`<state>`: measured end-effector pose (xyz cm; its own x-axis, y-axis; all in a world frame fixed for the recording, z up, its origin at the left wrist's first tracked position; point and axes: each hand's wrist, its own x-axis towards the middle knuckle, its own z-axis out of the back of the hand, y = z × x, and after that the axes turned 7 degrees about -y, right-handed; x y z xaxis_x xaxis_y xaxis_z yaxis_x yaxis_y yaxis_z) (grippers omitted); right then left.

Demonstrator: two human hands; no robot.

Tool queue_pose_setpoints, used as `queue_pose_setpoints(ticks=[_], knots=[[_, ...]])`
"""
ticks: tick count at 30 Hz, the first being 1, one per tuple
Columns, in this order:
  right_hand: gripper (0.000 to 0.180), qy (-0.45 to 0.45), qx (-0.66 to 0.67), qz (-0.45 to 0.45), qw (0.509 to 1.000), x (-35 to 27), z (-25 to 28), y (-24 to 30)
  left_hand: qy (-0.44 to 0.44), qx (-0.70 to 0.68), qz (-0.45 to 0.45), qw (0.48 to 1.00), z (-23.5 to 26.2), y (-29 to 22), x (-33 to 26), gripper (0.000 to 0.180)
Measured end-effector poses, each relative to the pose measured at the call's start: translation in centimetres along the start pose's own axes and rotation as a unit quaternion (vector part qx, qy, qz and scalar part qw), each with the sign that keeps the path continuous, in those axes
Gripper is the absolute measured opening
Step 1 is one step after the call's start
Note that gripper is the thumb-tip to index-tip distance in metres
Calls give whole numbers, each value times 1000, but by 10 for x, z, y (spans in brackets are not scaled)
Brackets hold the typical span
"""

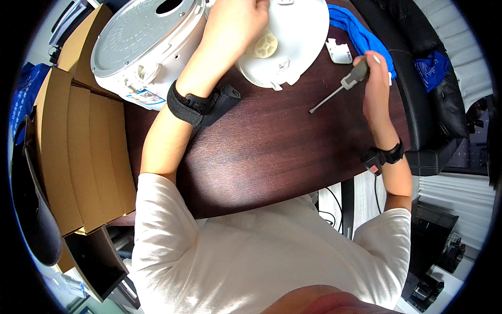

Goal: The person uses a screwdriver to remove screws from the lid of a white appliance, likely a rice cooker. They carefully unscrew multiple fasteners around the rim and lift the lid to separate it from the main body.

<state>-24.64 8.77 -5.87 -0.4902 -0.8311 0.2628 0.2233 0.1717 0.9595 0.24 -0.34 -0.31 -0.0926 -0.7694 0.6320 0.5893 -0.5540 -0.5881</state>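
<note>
The person wears a white short-sleeved shirt, a broad black strap on the left wrist and a black band on the right.

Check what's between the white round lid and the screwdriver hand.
Head view: a small white plastic piece lies on the table between the lid and the right hand with the screwdriver; a blue cloth lies just behind it.

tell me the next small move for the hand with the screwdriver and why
Probably bring the screwdriver tip over to the round white plastic cover. The right hand holds the tool above the dark wooden table, its shaft pointing away from the cover, while the left hand already rests on that cover, steadying it.
</note>
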Motion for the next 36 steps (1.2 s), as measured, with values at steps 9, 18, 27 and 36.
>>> queue_pose_setpoints(ticks=[9, 18, 27, 36], knots=[[18, 319, -222, 112, 915, 14, -34, 14, -2, 3, -1, 1000, 0, 1, 0, 19], [29, 264, -357, 242, 863, -25, -77, 0, -5, 48, -22, 999, -4, 5, -1, 21], [24, 229, -372, 308, 845, -21, -90, -14, 9, 60, -13, 998, -8, 10, -1, 25], [18, 240, -363, 280, 856, -17, -80, -8, 23, 81, -6, 996, -6, 11, 1, 25]])
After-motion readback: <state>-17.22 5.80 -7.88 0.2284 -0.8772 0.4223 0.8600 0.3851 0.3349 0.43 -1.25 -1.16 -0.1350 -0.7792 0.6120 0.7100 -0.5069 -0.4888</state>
